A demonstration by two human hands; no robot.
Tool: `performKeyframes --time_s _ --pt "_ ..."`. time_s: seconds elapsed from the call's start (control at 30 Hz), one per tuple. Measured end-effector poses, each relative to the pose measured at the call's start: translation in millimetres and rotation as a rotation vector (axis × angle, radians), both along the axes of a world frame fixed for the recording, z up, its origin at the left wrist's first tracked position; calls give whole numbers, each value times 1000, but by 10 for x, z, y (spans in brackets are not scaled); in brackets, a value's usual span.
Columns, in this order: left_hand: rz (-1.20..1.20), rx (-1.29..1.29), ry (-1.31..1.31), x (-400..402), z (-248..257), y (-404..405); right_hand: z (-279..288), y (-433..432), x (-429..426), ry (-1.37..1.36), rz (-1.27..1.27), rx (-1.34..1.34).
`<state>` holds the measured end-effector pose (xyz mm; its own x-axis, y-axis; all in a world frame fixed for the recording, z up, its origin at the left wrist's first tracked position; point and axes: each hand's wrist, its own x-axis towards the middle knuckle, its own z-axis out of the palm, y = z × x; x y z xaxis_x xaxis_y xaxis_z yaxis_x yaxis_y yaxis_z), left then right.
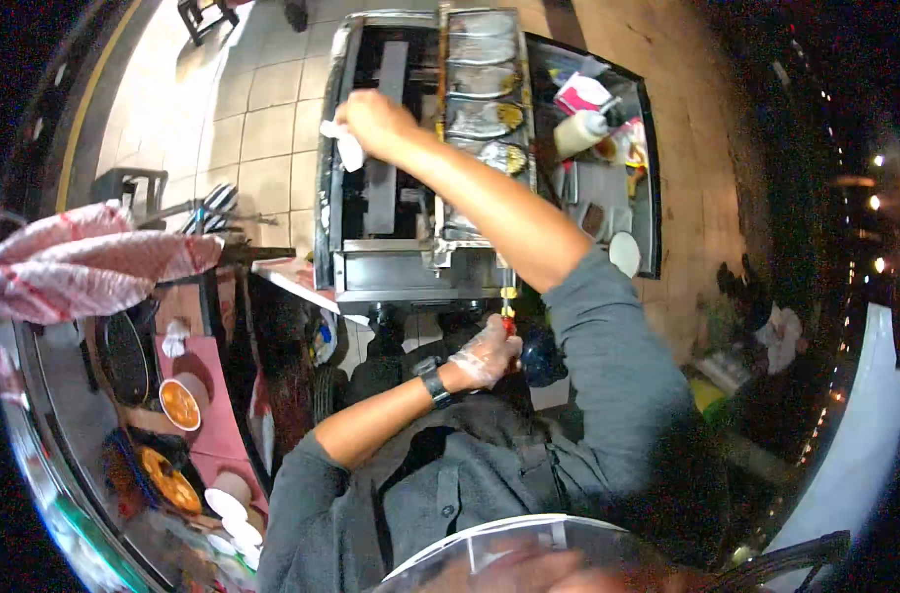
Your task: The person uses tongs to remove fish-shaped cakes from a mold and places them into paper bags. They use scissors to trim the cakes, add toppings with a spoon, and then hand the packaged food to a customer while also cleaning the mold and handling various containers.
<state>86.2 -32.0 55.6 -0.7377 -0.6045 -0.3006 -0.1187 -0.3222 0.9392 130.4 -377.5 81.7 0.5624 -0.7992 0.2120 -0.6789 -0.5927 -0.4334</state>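
Observation:
My left hand (pixel 487 354), in a clear plastic glove with a watch at the wrist, grips the red handle (pixel 508 323) of a long metal mould pan (pixel 442 133). Several shell-shaped hollows run along the pan, some holding yellowish food (pixel 509 116). Stretched across the pan, my right arm ends in my right hand (pixel 372 122), which pinches a crumpled white tissue or cloth (pixel 350 153) over the left edge of the metal cooking stand (pixel 331 200). Beside that hand a flat grey metal bar (pixel 387 148) lies lengthwise in the stand's dark opening.
At right, a dark-rimmed tray (pixel 654 193) holds a squeeze bottle (pixel 580 133), packets and a white round lid (pixel 624 253). At left are a red-and-white cloth (pixel 87 259), a paper cup of orange food (pixel 181 405) and a dark pan of orange food (pixel 170 480). A stool (pixel 131 181) stands behind.

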Motion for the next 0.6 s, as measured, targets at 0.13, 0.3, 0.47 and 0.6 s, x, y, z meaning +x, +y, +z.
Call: performKeyframes --time_s 0.13,0.3,0.47,0.6 --pt "61 372 313 326 176 19 1650 244 -1242 -148 -85 -64" --pt "80 542 340 639 703 -144 1656 540 -2260 -42 -146 -122" --pt "108 458 264 651 776 -122 949 868 -1900 -120 -151 -75" --pt "108 425 261 593 784 -103 1190 585 -2174 -252 -156 -87"
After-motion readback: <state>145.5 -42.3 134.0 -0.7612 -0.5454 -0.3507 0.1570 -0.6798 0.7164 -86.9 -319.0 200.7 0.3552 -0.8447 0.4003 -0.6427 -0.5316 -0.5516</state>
